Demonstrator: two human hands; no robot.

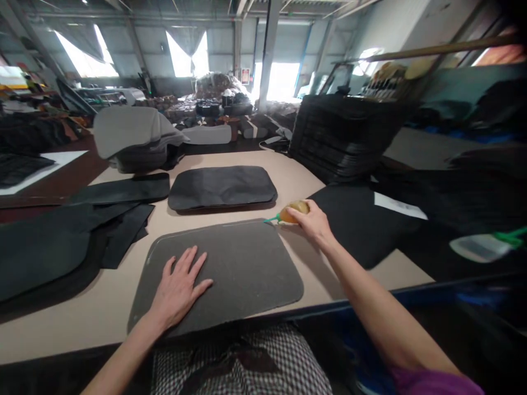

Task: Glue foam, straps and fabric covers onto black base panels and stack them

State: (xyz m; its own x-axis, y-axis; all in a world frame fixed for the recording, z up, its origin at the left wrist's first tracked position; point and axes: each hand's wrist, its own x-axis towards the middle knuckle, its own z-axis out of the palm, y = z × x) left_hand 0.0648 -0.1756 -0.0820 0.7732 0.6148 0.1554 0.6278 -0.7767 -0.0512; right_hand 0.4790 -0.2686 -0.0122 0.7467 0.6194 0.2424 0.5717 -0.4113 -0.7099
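Observation:
A dark grey panel [242, 269] with rounded corners lies flat at the front of the table. My left hand [180, 286] rests on its left part, fingers spread. In my right hand [312, 220] is a squeeze bottle [291, 212] of amber liquid, tilted so that its green nozzle touches or nearly touches the panel's far right corner. A thin pale line runs along the panel's far edge and down its left side. Just beyond lies a stack of black rounded panels [222, 187].
Black sheets [45, 247] cover the table's left side, with a pile of grey pieces [127, 131] behind. A tall black stack [346, 134] stands at back right. Another squeeze bottle [480, 248] lies far right, near a white paper strip [399, 206] on black material.

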